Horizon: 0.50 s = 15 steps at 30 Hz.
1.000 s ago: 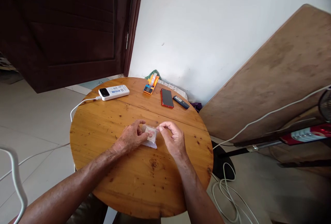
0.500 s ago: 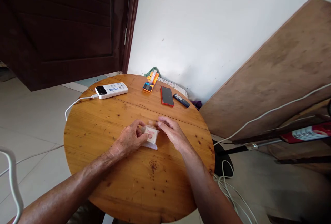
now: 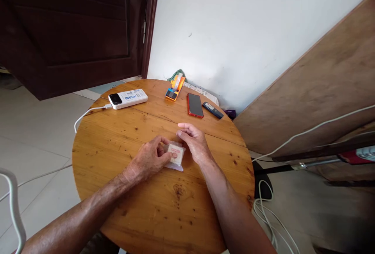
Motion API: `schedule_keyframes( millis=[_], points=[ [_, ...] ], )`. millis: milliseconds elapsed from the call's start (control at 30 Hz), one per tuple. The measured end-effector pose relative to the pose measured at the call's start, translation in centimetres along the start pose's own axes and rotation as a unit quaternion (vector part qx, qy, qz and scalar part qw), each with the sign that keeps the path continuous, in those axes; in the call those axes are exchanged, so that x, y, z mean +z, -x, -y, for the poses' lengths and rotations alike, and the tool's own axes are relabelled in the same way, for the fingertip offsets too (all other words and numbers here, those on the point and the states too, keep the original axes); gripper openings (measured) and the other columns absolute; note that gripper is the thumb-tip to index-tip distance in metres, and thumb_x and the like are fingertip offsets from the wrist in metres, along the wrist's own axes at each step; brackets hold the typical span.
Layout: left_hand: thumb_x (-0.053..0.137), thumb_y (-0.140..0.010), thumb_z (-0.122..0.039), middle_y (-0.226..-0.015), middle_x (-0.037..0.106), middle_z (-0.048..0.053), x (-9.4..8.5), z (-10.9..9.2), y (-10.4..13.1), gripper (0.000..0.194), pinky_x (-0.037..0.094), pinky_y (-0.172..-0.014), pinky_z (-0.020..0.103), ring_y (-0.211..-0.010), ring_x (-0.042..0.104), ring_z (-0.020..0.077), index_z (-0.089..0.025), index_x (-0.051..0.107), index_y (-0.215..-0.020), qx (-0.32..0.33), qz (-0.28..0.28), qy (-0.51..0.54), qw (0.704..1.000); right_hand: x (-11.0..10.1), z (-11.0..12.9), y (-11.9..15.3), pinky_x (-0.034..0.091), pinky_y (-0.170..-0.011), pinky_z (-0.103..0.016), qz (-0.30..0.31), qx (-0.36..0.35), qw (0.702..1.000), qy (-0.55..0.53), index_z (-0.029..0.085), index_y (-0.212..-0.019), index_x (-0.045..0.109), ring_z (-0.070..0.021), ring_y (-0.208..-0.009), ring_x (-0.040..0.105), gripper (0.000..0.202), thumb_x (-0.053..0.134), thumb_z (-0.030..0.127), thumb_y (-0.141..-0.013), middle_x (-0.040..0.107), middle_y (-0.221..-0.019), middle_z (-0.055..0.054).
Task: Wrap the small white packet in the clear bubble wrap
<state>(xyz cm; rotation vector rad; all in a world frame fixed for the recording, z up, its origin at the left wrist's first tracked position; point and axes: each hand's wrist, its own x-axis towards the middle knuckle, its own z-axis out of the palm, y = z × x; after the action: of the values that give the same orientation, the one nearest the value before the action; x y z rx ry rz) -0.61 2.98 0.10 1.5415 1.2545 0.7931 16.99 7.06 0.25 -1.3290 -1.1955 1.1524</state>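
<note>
The left hand [image 3: 149, 158] pinches a small packet [image 3: 175, 155] with its fingers on the table [image 3: 123, 136]; the right hand [image 3: 195, 141], fingers curled, touches its 3 o'clock edge; packet looks unopened.

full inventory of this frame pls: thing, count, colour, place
small packet: 1, pale with clear plastic edge, table centre, between both hands
round table: 1, orange-brown wood, centre of view
power bank: 1, white, far left of table, white cable plugged in
orange gadget: 1, orange, far edge of table
phone: 1, red case, dark screen, far right of table
small dark device: 1, dark blue-black, right of phone
door: 1, dark brown, upper left
wooden board: 1, brown, leaning at right
cables: several, white, on floor at right
left hand: 1, fingers on packet
right hand: 1, touching packet's right edge
</note>
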Motion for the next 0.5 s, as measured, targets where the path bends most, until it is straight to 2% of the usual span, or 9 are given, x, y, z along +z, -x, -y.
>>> schedule_keyframes(
  millis=[233,367,500],
  points=[
    [0.058,-0.069,-0.031,-0.06,0.051,-0.008,-0.2,0.0,0.1,0.032,0.035,-0.054,0.025,-0.054,0.045,0.0113,-0.018,0.06,-0.099,-0.011,0.011,0.023,1.0,-0.8,1.0,1.1,0.048,-0.06,-0.026,0.022,-0.11,0.986,0.126,0.02,-0.089,0.071,-0.0139,-0.065,0.06,0.017,0.069,0.03,-0.074,0.07,-0.078,-0.001],
    [0.058,-0.069,-0.032,-0.058,0.05,-0.008,-0.2,0.0,0.0,0.032,0.034,-0.053,0.024,-0.053,0.044,0.011,-0.018,0.06,-0.097,-0.012,0.011,0.035,0.999,-1.3,2.1,2.1,0.053,-0.071,-0.029,0.027,-0.198,0.955,0.219,0.021,-0.088,0.072,-0.0156,-0.073,0.066,0.012,0.064,0.022,-0.078,0.074,-0.082,-0.002],
    [0.061,-0.069,-0.037,-0.056,0.049,-0.009,-0.3,0.2,-0.1,0.032,0.033,-0.052,0.024,-0.052,0.043,0.0104,-0.019,0.059,-0.095,-0.008,0.01,0.046,0.999,-1.2,2.6,2.8,0.054,-0.075,-0.029,0.033,-0.27,0.923,0.272,0.022,-0.09,0.072,-0.0152,-0.075,0.068,0.016,0.061,0.015,-0.081,0.075,-0.085,-0.001]
  ],
)
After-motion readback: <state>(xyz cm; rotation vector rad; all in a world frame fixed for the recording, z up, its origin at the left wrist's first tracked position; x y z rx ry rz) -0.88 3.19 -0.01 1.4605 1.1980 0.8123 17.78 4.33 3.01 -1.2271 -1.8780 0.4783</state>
